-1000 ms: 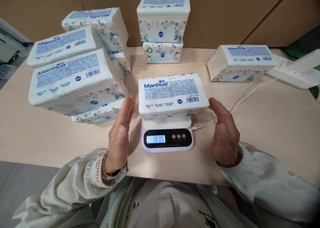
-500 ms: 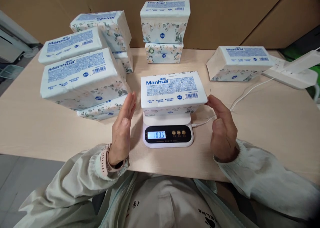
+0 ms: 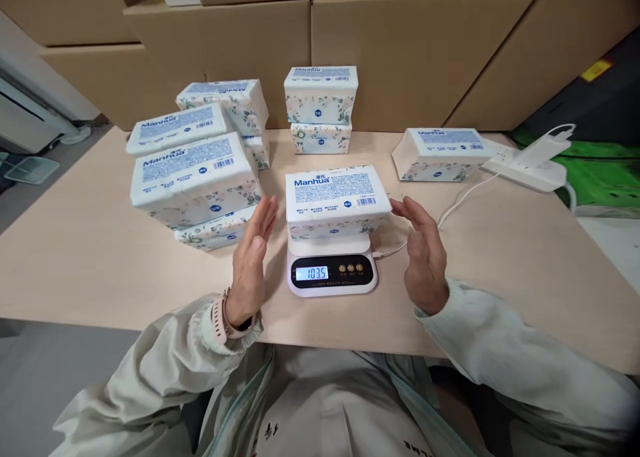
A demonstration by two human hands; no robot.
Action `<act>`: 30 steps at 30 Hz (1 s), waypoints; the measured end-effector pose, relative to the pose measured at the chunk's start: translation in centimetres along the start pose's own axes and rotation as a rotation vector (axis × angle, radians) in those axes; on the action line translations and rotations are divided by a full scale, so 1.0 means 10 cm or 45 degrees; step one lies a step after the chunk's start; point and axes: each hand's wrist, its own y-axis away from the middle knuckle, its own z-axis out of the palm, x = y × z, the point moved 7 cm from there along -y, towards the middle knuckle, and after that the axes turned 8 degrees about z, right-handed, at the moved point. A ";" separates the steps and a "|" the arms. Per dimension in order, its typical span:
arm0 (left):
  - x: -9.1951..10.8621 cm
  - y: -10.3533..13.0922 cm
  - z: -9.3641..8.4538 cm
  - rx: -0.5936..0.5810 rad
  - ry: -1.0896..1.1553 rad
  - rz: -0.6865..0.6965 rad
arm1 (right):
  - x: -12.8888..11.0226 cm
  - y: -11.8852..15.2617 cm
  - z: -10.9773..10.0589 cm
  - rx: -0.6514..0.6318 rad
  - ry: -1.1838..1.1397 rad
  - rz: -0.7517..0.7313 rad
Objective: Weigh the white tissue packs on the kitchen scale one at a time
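Note:
A white tissue pack (image 3: 336, 197) with blue print and floral sides lies flat on a small white digital scale (image 3: 333, 288). The lit display (image 3: 311, 273) appears to read 103.5. My left hand (image 3: 250, 263) is open and upright at the pack's left, fingers stretched, with a gap to it. At the right, my right hand (image 3: 424, 250) is open too, its fingertips close beside the pack's right edge; whether they touch it I cannot tell. Neither hand holds anything.
Several stacked tissue packs (image 3: 195, 177) stand at the left. Two more form a stack (image 3: 320, 107) at the back, and a single pack (image 3: 440, 153) lies back right. A power strip (image 3: 525, 167) with a white cable (image 3: 457, 200) is behind it. Cardboard boxes (image 3: 240, 50) line the table's (image 3: 500, 257) far side.
The view has tilted up and pulled back, showing more boxes behind. Both hands keep their places beside the pack on the scale, and the reading is the same.

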 end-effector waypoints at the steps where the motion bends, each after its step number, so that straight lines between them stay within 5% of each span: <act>1: 0.01 0.00 0.01 -0.014 0.007 -0.001 | 0.00 0.01 0.00 -0.010 -0.003 0.002; 30: 0.09 -0.01 0.06 0.010 0.130 -0.167 | -0.02 0.08 0.01 -0.141 0.023 0.117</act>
